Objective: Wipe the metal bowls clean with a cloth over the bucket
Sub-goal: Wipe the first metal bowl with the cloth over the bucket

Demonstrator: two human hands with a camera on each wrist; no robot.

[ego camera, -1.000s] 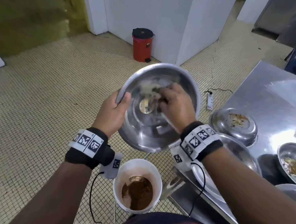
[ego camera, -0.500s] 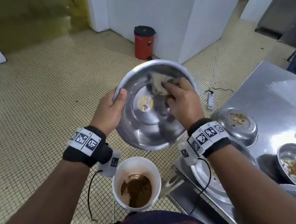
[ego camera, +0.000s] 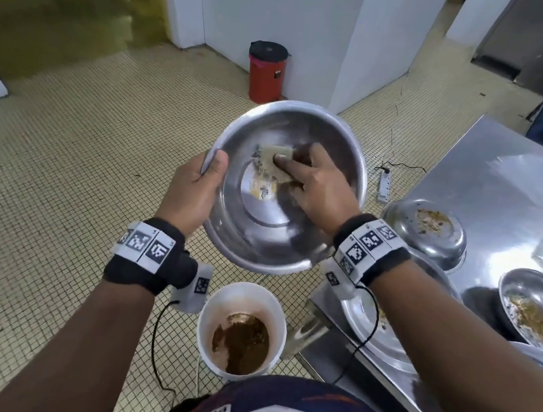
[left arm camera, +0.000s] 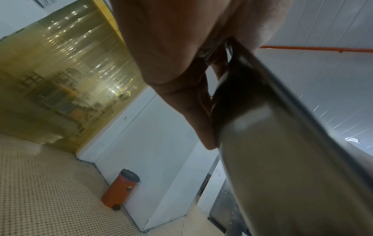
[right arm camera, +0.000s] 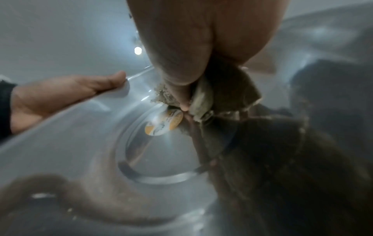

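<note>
A large metal bowl [ego camera: 259,235] is held tilted toward me above the white bucket [ego camera: 210,318], which holds brown slop. My left hand [ego camera: 196,189] grips the bowl's left rim, thumb inside and fingers behind the wall [left arm camera: 203,121]. My right hand [ego camera: 311,180] is inside the bowl and presses a beige cloth [ego camera: 271,159] against the upper wall, just above a yellow sticker [right arm camera: 163,122] on the bottom. In the right wrist view the fingers pinch the bunched cloth [right arm camera: 203,99]. The bowl's outside [left arm camera: 282,175] fills the left wrist view.
A steel table [ego camera: 507,188] stands at the right with several dirty bowls [ego camera: 428,233] and one at its near edge [ego camera: 379,344]. A red pedal bin [ego camera: 267,70] stands by the white wall. A power strip [ego camera: 384,186] lies on the tiled floor.
My right hand has swept the cloth from the bowl's middle to the upper wall and then leftward. The left hand keeps its grip on the rim.
</note>
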